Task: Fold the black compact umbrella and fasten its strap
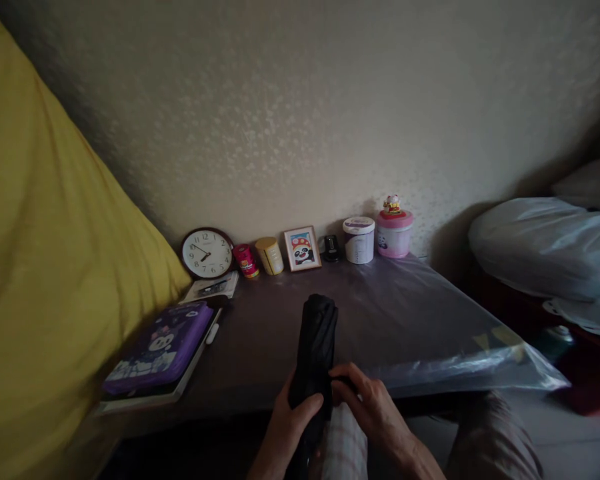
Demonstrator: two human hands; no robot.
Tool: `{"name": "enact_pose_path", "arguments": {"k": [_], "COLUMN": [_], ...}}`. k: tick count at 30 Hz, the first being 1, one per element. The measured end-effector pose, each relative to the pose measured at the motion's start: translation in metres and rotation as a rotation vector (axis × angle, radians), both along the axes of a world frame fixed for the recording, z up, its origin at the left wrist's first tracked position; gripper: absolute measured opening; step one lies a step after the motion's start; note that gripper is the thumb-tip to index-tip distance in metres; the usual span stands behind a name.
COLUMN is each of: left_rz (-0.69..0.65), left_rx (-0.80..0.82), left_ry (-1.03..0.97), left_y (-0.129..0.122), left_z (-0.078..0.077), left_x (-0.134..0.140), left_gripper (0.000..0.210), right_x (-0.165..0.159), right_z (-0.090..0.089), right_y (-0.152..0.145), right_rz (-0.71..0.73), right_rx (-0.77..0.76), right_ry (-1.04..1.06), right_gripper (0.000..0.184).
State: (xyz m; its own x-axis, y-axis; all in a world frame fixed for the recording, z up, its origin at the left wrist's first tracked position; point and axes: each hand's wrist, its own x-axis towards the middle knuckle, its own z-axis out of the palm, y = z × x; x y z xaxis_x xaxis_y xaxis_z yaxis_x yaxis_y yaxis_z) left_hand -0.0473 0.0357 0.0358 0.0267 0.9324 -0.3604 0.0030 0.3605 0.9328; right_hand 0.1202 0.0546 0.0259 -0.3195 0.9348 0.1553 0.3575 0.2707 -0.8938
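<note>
A folded black umbrella (317,340) stands nearly upright in front of me at the table's near edge. My left hand (295,420) is wrapped round its lower part, with the thumb lying across the front. On the umbrella's right side, my right hand (365,400) pinches a thin black strap (347,383) between thumb and forefinger. The umbrella's lower end runs down between my hands, where it is dark and partly hidden. Below my right hand shows a checked cloth (346,443), close against the umbrella.
The plastic-covered table (390,313) meets the wall. Along its back stand a clock (207,253), a red can (245,261), a yellow can (270,256), a framed panda picture (303,248) and two tubs (359,241). A purple case (160,347) lies left, beside a yellow cloth (55,220).
</note>
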Motion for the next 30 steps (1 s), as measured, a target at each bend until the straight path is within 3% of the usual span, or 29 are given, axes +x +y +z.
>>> {"name": "enact_pose_path", "arguments": {"k": [5,9,14,19,24,30], "left_rz": [-0.080,-0.083,-0.095,-0.113,-0.129,-0.092], "left_rx": [-0.047,-0.086,-0.111,-0.121,-0.104,-0.081], "left_ry": [-0.050,-0.070,-0.081,-0.096,-0.108,-0.107], "left_y": [-0.002,-0.002,-0.002,-0.007,-0.010,-0.008], "left_z": [0.000,-0.001,-0.001,0.004,0.007,0.006], "left_x": [-0.003,-0.008,-0.010,-0.009,-0.010,-0.021], "left_gripper": [0.073,0.076,0.081,0.076,0.065,0.057], "right_x": [0.008,0.015,0.014,0.015,0.012,0.012], "right_z": [0.005,0.003,-0.014,-0.022,-0.022,-0.026], "right_y": [-0.003,-0.005,0.003,0.010,0.004,0.000], "right_rz": [0.118,0.231,0.173,0.121,0.168,0.060], "right_rx": [-0.028,-0.098,-0.134,0.002,-0.240,-0.234], "right_ry": [0.064,0.172,0.306,0.405,0.599,0.600], "right_gripper": [0.022,0.026,0.028,0.023,0.024,0.027]}}
